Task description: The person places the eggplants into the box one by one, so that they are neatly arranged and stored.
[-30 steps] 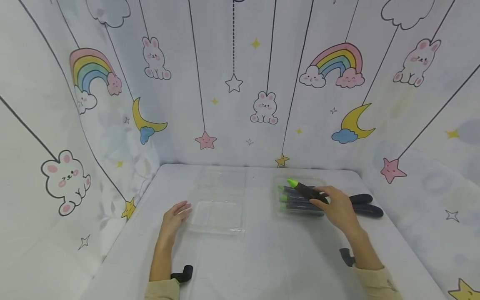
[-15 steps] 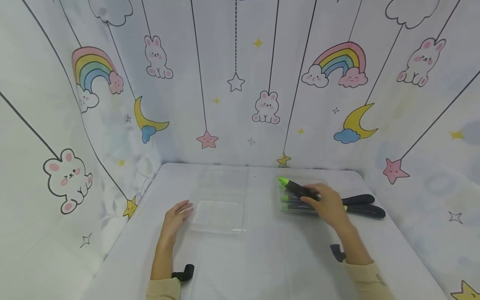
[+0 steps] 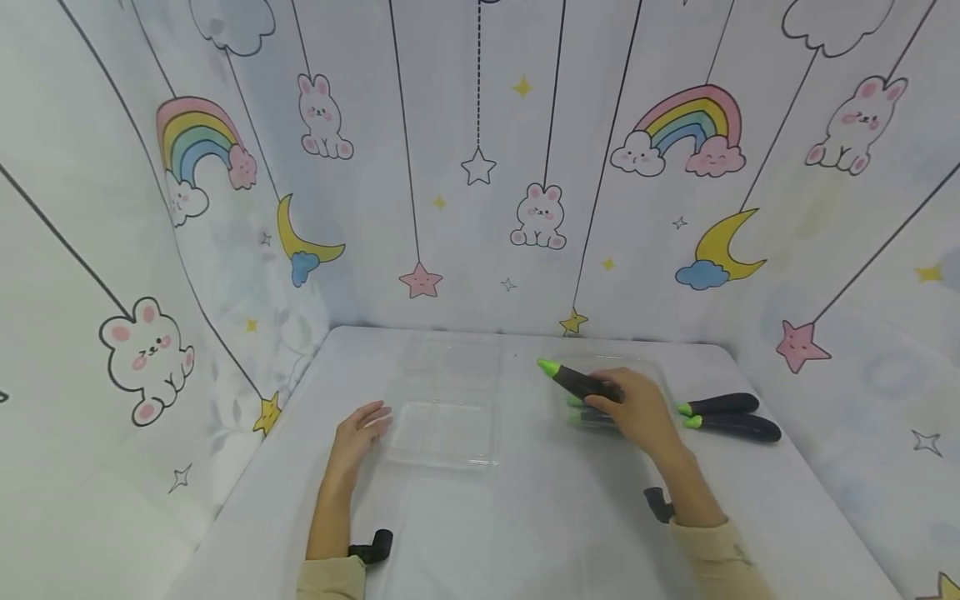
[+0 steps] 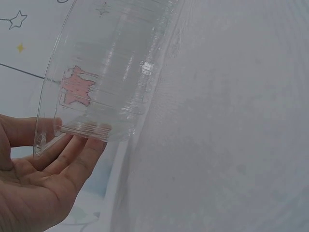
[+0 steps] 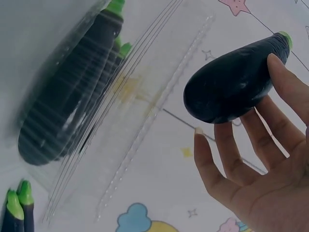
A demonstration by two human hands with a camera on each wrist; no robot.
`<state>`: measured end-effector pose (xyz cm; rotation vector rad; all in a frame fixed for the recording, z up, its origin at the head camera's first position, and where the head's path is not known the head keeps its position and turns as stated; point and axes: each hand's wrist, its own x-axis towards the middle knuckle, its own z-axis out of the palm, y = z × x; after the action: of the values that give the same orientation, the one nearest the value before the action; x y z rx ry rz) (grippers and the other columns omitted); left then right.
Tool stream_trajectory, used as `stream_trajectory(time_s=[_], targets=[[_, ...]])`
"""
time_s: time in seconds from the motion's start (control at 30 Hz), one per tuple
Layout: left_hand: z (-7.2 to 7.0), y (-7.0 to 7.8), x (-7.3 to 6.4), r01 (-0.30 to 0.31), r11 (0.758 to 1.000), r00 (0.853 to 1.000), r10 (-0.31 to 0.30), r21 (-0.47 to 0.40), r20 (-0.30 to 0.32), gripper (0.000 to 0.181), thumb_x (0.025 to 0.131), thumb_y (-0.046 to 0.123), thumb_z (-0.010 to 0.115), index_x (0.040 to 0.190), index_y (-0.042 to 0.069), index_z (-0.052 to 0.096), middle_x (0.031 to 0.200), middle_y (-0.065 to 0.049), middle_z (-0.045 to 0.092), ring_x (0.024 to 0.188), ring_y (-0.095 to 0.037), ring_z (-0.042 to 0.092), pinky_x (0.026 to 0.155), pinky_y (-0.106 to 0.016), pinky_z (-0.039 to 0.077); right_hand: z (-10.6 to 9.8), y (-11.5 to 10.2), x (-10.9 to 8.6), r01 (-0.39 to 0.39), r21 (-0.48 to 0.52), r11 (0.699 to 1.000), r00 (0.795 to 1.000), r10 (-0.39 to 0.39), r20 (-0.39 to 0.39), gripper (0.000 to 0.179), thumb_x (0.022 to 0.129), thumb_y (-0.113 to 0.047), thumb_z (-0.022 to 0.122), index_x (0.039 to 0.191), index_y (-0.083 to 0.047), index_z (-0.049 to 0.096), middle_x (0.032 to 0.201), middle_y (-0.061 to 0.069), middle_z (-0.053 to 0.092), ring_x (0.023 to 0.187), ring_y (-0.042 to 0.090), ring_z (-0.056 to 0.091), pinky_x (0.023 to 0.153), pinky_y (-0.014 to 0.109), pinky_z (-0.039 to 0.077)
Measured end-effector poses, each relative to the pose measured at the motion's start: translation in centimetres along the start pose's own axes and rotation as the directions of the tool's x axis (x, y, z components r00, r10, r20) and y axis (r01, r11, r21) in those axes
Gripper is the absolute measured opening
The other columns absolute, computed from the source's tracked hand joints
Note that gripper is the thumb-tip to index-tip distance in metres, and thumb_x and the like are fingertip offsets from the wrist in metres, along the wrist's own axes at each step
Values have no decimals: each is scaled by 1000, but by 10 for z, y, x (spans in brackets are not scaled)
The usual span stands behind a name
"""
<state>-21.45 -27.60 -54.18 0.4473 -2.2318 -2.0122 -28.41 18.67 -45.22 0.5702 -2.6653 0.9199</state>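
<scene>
The white table (image 3: 480,533) is seen nearly whole only from the head. The clear left box (image 3: 442,429) is touched at its side by the left hand (image 3: 357,437), its fingers relaxed; fingertips are seen through the plastic in the left wrist view. Below the right fingers, eggplants (image 5: 67,87) are held in the right box (image 3: 600,357). Over it, a dark, green-tipped eggplant (image 3: 573,382) is gripped by the right hand (image 3: 637,408); its glossy rounded end is revealed in the right wrist view. Right of these fingers, two loose eggplants (image 3: 738,427) are seen.
</scene>
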Motion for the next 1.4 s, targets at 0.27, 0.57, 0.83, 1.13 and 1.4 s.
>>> stream_trajectory(time_s=[0.27,0.57,0.83,1.13,1.4], targets=[[-3,1,-1,-6,1000,1000,6,-9,2,51,104,14,62,153,4,49,150,-18,57,140,-32,52,116,-48,40,9,-17,9,-10,18,1000,999,10,44,47,92,-33,81,132,-10,71,130,14,70,123,38,63,103,60,47],[-2,2,-2,2,1000,1000,-2,-7,4,53,104,14,63,153,2,47,150,-20,57,141,-35,51,117,-50,40,28,-25,18,-9,27,1000,999,7,54,45,90,-29,82,130,-11,73,129,13,71,122,37,64,103,58,48],[2,5,-2,-2,1000,1000,2,-21,15,55,103,14,63,154,0,45,152,-22,54,143,-37,49,118,-52,37,37,-35,20,30,18,999,999,-30,32,43,89,-27,84,127,-11,75,126,13,72,121,37,64,102,58,48],[5,3,2,-2,1000,1000,3,-30,17,53,103,13,63,152,1,47,149,-20,57,141,-36,51,118,-50,38,46,-44,27,-14,24,1000,999,13,46,42,88,-28,84,126,-13,75,127,10,72,122,34,63,104,55,47],[0,0,-1,6,1000,1000,-5,-29,11,53,103,14,63,153,3,47,151,-19,55,143,-34,49,119,-51,36,65,-63,33,-1,37,999,997,-2,74,40,90,-29,83,126,-14,75,128,8,72,122,31,63,105,53,48]])
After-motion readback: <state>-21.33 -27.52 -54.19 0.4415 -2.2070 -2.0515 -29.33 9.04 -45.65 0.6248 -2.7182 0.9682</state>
